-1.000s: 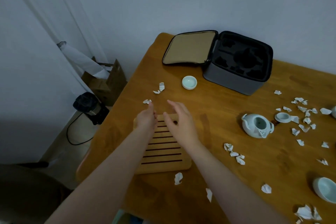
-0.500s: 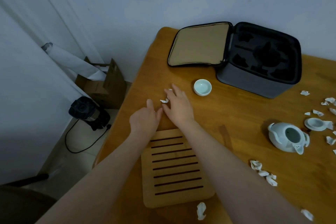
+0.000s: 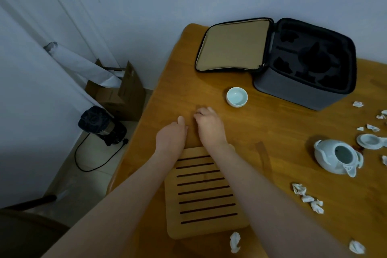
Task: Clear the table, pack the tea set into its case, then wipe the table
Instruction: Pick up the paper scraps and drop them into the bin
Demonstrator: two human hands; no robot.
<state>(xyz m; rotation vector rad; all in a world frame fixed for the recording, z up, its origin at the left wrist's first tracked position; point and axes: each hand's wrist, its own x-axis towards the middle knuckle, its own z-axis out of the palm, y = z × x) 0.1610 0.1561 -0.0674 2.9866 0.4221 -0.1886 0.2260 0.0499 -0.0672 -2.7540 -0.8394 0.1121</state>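
left hand [image 3: 170, 138] and right hand [image 3: 209, 126] side by side near orange-brown wooden table [image 3: 272, 123]'s left edge, just beyond slatted bamboo tray [image 3: 204, 201], right fingers curled under, any hold impossible to tell

A wooden table [image 3: 272, 123] is occupied by an open grey case [image 3: 293, 90] at the far side, its flap [image 3: 232, 46] laid flat, a pale cup [image 3: 237, 97] set near it, a slatted tray [image 3: 207, 228] placed at the near edge, an uncovered teapot [image 3: 335, 157] stood at the right just beside its lid [image 3: 369, 141], and white paper scraps [image 3: 307, 198] scattered about.
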